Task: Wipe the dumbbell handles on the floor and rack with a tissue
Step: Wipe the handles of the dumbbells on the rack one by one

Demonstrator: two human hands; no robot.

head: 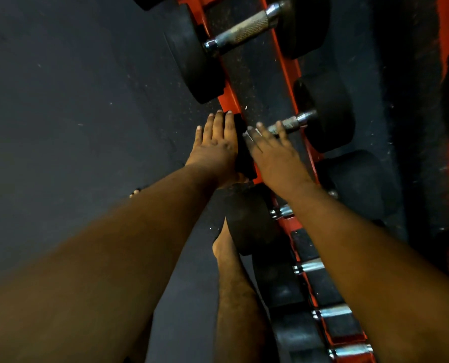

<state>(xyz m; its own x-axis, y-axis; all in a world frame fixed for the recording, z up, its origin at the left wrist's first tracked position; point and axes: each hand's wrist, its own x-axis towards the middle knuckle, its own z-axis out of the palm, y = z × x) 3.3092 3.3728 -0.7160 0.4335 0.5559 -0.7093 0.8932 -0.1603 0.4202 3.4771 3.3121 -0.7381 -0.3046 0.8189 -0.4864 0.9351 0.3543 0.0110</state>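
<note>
Left hand (217, 142) flat on the dumbbell head (241, 148), right hand (270, 150) open over its handle (287, 124) — no tissue visible, so the wipe may miss.

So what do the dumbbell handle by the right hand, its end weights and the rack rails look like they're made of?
Dumbbell handle: bright metal, likely chromed steel, with a crosshatched knurl and shiny collars. End weights: matte black, dusty, probably rubber coated. Rack rails: glossy orange-red, apparently painted metal.

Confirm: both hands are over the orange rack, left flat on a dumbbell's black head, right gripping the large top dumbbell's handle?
Not quite. In the head view the right hand reaches, fingers straight, to the middle dumbbell's handle, not the top one. The left hand lies flat on its black head, over the orange rack.
</note>
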